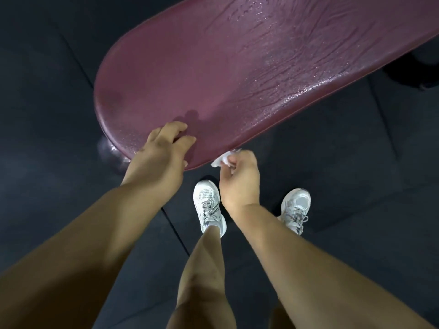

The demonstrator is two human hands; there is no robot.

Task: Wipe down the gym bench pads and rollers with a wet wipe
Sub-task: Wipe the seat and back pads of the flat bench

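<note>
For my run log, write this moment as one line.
left hand: grips edge of maroon vinyl bench pad | right hand: holds crumpled white wet wipe at pad's near edge | pad top: wet

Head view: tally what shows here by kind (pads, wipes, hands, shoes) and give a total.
maroon bench pad: 1
wet wipe: 1
hands, left hand and right hand: 2
white sneakers: 2
Total: 6
</note>
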